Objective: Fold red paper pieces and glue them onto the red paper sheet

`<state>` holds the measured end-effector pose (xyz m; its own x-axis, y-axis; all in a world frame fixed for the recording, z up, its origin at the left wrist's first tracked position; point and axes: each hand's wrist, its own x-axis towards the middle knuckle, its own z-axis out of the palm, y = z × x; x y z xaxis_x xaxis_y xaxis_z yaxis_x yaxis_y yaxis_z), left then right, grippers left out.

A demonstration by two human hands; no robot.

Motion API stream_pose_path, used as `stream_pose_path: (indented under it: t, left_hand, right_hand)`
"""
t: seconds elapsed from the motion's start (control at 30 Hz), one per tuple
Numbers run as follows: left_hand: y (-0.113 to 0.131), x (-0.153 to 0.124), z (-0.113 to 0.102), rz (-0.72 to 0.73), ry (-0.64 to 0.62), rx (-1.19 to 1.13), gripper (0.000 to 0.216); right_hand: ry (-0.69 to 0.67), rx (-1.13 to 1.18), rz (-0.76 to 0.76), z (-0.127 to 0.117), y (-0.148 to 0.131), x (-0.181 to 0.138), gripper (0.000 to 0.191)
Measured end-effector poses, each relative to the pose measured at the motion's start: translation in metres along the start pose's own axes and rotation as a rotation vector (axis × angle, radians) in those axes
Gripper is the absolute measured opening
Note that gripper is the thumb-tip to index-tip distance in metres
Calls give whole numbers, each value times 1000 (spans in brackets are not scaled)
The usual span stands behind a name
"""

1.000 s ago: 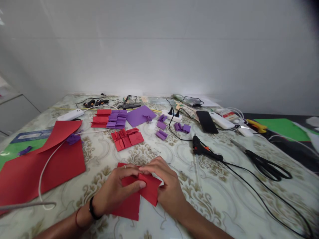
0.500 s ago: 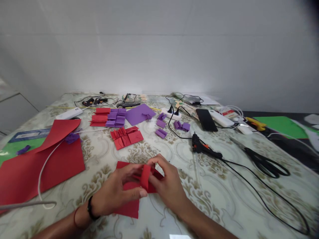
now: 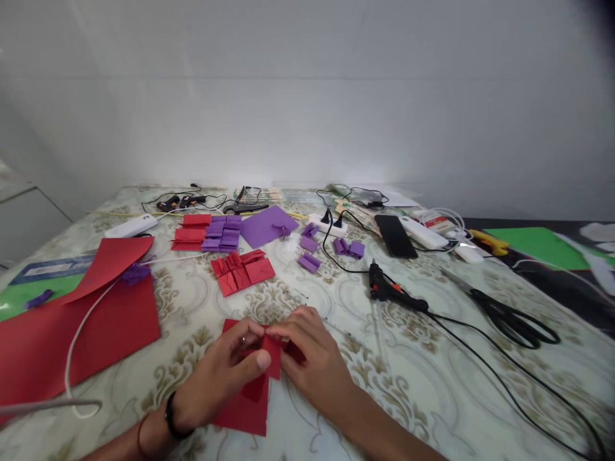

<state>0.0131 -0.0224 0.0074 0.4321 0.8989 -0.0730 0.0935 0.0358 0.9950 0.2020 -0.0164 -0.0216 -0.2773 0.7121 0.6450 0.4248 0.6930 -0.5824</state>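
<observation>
My left hand [image 3: 218, 378] and my right hand [image 3: 310, 362] meet over a small red paper piece [image 3: 271, 356], both pinching it at its top edge with fingers pressed together. The piece is partly folded and stands just above a larger red paper sheet [image 3: 245, 410] lying flat on the patterned table [image 3: 413, 371]. My left wrist wears a black band. Part of the folded piece is hidden under my fingers.
Folded red pieces [image 3: 243, 270] and purple pieces [image 3: 223, 232] lie further back, with a purple sheet [image 3: 266, 224]. A big red sheet [image 3: 72, 326] and white cable lie left. A glue gun [image 3: 391, 291], black scissors [image 3: 512, 320], phone [image 3: 395, 235] and power strip [image 3: 329, 224] are right.
The red piece was pressed flat, then lifted and folded upright; now it is narrower and both hands pinch it closer together, slightly left of before.
</observation>
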Motion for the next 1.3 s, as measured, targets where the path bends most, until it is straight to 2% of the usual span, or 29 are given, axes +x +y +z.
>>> stream_pose_path:
  t: [0.2, 0.43, 0.63, 0.9, 1.07, 1.2, 1.3]
  left_hand:
    - [-6, 0, 2, -68, -51, -51, 32]
    - [-9, 2, 1, -21, -96, -93, 35]
    - [-12, 2, 1, -69, -18, 6, 29]
    - [-12, 3, -2, -46, 36, -6, 33]
    - [-4, 4, -2, -49, 2, -40, 25]
    - [-5, 6, -3, -40, 50, -49, 25]
    - [-7, 7, -5, -52, 40, -20, 24]
  right_hand:
    - [11, 5, 20, 0, 0, -1, 22]
    - [-4, 142, 143, -1, -5, 0, 19]
    - [-32, 193, 219, -1, -10, 0, 9]
    - [-96, 299, 363, -7, -13, 7, 6]
    - [-60, 256, 452, -7, -11, 5, 10]
    - [-77, 307, 501, -8, -12, 6, 9]
    - [-107, 355, 464, -7, -14, 7, 25]
